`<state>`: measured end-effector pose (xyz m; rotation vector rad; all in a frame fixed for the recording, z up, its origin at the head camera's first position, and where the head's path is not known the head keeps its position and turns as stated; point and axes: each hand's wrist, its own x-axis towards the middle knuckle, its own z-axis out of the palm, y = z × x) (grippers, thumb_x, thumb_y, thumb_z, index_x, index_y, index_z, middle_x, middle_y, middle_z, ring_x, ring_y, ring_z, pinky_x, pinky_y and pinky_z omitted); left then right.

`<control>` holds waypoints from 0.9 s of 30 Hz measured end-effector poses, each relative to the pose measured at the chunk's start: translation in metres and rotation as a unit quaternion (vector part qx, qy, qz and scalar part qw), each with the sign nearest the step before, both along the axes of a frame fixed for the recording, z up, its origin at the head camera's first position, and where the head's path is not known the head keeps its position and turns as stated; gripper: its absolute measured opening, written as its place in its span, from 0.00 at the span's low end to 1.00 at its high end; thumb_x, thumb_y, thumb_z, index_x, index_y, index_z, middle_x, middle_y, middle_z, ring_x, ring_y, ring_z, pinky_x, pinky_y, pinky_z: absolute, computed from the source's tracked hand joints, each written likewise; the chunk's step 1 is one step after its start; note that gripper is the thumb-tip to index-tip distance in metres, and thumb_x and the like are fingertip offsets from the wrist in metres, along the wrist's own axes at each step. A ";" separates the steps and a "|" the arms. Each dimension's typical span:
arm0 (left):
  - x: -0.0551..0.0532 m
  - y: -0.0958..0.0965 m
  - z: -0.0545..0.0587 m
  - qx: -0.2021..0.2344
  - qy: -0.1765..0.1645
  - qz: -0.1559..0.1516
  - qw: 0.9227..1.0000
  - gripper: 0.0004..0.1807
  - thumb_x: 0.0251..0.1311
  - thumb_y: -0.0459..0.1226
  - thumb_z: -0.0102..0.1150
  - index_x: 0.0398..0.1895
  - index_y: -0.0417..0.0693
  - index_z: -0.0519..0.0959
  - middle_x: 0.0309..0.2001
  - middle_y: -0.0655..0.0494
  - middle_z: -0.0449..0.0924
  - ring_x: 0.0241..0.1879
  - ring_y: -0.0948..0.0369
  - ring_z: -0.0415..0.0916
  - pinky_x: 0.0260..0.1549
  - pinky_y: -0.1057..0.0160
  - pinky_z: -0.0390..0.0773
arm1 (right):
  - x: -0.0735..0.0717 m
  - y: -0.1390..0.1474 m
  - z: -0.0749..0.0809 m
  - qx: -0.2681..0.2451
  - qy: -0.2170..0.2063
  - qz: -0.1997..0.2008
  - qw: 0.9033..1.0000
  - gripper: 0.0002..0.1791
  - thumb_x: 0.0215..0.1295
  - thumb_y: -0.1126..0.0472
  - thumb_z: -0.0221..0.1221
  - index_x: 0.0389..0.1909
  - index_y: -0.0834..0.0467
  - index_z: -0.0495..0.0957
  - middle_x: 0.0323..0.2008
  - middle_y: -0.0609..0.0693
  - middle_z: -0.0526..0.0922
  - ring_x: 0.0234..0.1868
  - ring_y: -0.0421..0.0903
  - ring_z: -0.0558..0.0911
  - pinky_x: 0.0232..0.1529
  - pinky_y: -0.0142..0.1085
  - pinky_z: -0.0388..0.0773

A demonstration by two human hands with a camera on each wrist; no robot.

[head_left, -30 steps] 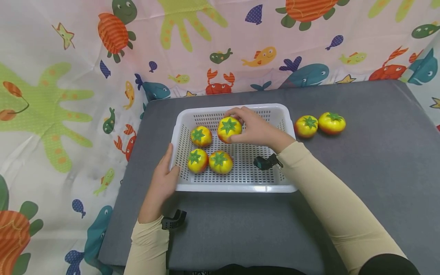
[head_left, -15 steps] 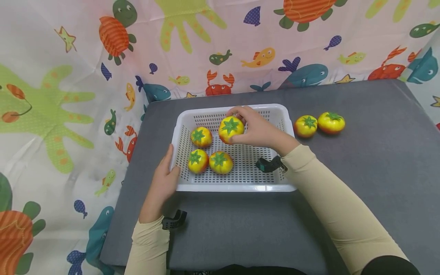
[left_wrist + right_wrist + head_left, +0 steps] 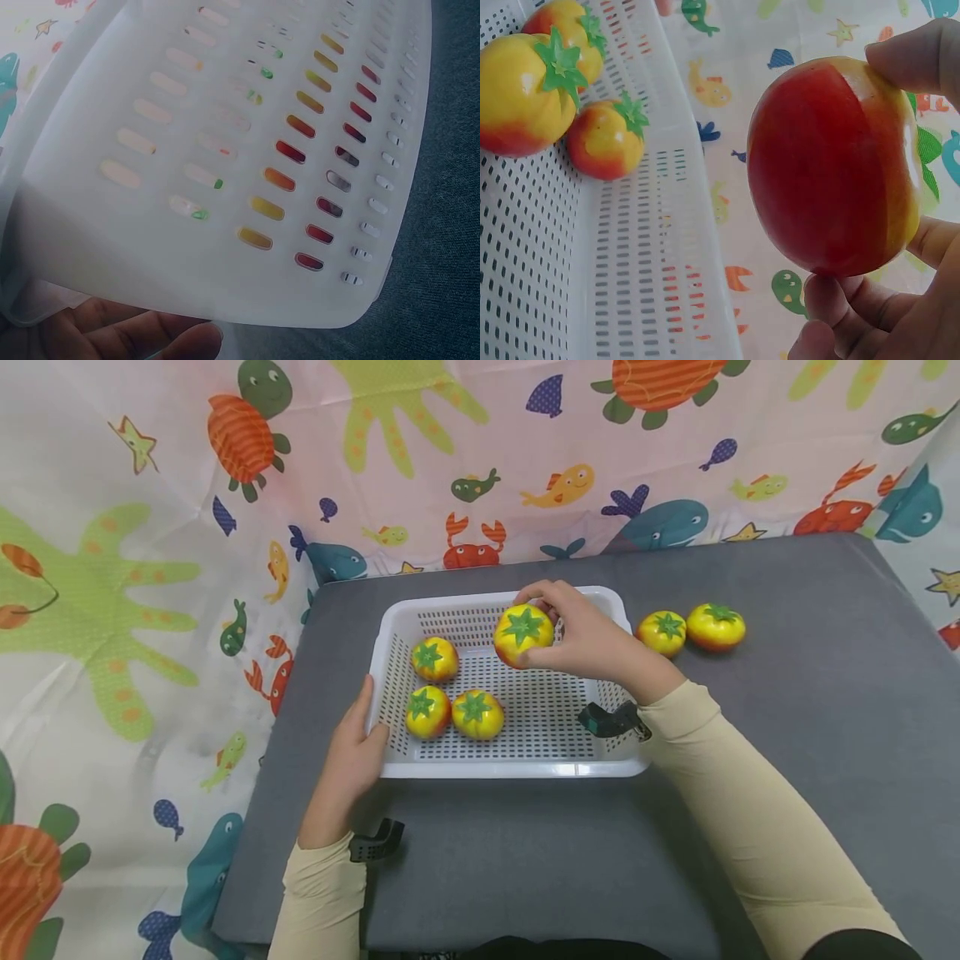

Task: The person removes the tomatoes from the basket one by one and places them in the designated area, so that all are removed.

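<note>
A white perforated plastic basket stands on the grey table. My left hand grips its left rim, the thumb over the edge and the fingers along the outer side; in the left wrist view, fingertips show by the rim. My right hand holds a glossy yellow-and-red tomato with a green star-shaped top, between thumb and fingers, raised over the basket. The right wrist view shows the red underside of this tomato. Inside the basket's left half lie three similar tomatoes.
Two more yellow-and-red tomatoes sit side by side on the table, just right of the basket. Behind and to the left hangs a cloth printed with sea animals. Grey table extends in front of the basket and to the right.
My right hand has moved a little to the right and away from me, carrying the tomato with it. The left hand and the basket have stayed in place.
</note>
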<state>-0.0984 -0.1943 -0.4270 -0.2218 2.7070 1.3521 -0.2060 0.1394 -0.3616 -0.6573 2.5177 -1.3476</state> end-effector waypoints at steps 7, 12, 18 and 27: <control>0.000 0.000 0.001 0.008 -0.006 0.002 1.000 0.42 0.75 0.34 0.43 0.86 0.70 0.42 0.83 0.49 0.53 0.58 0.42 0.82 0.43 0.46 0.88 | 0.006 0.011 0.002 0.022 0.014 -0.007 1.000 0.38 0.53 0.57 0.74 0.66 0.52 0.71 0.55 0.54 0.73 0.53 0.52 0.72 0.46 0.42 0.84; 0.000 0.001 0.001 0.010 -0.004 0.002 1.000 0.42 0.75 0.34 0.43 0.86 0.70 0.43 0.83 0.49 0.53 0.57 0.42 0.83 0.41 0.47 0.89 | 0.012 0.019 0.002 0.028 0.032 -0.018 0.999 0.39 0.52 0.57 0.75 0.66 0.52 0.72 0.55 0.54 0.74 0.52 0.52 0.72 0.43 0.42 0.81; 0.001 0.002 0.001 0.008 -0.004 0.003 1.000 0.42 0.75 0.34 0.43 0.86 0.70 0.43 0.83 0.48 0.54 0.57 0.41 0.82 0.42 0.46 0.89 | 0.018 0.033 0.004 0.033 0.043 -0.039 0.998 0.40 0.51 0.55 0.76 0.67 0.52 0.73 0.55 0.53 0.74 0.52 0.51 0.71 0.42 0.42 0.77; 0.001 0.002 0.003 0.010 -0.007 0.006 1.000 0.42 0.76 0.34 0.44 0.86 0.71 0.43 0.83 0.48 0.54 0.58 0.40 0.82 0.41 0.46 0.88 | 0.027 0.057 0.007 0.035 0.048 -0.065 0.996 0.40 0.52 0.57 0.76 0.67 0.54 0.72 0.56 0.53 0.74 0.52 0.50 0.70 0.43 0.39 0.75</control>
